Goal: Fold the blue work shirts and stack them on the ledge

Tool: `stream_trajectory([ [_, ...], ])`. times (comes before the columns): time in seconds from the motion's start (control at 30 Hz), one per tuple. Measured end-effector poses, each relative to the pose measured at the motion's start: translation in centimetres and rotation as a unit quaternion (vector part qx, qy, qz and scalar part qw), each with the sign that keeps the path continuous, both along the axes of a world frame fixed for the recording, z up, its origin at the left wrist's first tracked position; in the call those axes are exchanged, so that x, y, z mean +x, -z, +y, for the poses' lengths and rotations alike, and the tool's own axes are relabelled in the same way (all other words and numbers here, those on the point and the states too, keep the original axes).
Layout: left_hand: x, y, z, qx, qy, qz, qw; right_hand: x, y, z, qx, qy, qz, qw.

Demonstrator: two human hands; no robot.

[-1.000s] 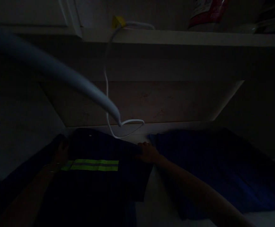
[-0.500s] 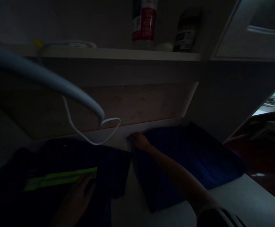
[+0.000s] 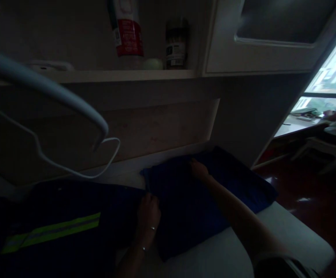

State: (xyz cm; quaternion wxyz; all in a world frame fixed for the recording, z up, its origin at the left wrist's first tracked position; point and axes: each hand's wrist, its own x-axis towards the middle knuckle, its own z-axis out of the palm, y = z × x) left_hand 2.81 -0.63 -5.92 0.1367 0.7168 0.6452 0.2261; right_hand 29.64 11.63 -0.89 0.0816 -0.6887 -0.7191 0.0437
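1. The left hand (image 3: 148, 216) sat at the near left edge of the folded dark blue cloth (image 3: 179, 200), fingers curled against it; whether it gripped the fabric was too dark to tell.
2. The right hand (image 3: 199, 170) lay on top of that cloth towards its far edge, probably holding it flat; its grip could not be made out either.
3. The cloth lay on the white tabletop (image 3: 286, 239), just beside a navy garment with a yellow-green reflective stripe (image 3: 69, 200); a white cord (image 3: 69, 170) hung above the garment.
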Motion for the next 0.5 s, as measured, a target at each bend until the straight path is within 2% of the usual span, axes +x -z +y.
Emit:
stream_trajectory([
  [0.07, 0.0, 0.0, -0.9, 0.024, 0.010, -0.014, 1.000, 0.5, -0.7, -2.4, 0.030, -0.007, 0.000, 1.000],
  [0.13, -0.2, 0.0, -1.4, 0.039, 0.011, -0.043, 0.998, 1.8, -1.3, -6.3, 0.054, -0.017, -0.002, 0.998],
  [0.2, -0.3, 0.2, -1.5, 0.051, 0.000, -0.078, 0.996, 3.7, -1.7, -11.8, 0.091, -0.030, 0.000, 0.995],
  [0.27, -0.2, 0.2, -1.5, 0.058, -0.010, -0.111, 0.992, 5.9, -1.7, -18.4, 0.162, -0.056, 0.025, 0.985],
  [0.3, 0.0, 0.2, -1.5, 0.055, -0.003, -0.123, 0.991, 6.9, -1.4, -21.9, 0.176, -0.063, 0.044, 0.981],
  [0.33, 0.4, 0.0, -1.6, 0.048, 0.017, -0.132, 0.990, 7.7, -1.1, -25.2, 0.173, -0.065, 0.065, 0.981],
  [0.4, 1.7, -0.7, -2.3, 0.017, 0.100, -0.141, 0.985, 8.9, -0.1, -30.9, 0.134, -0.068, 0.130, 0.980],
  [0.5, 4.3, -2.0, -4.8, -0.044, 0.246, -0.142, 0.958, 9.4, 1.7, -36.8, 0.049, 0.004, 0.231, 0.972],
])
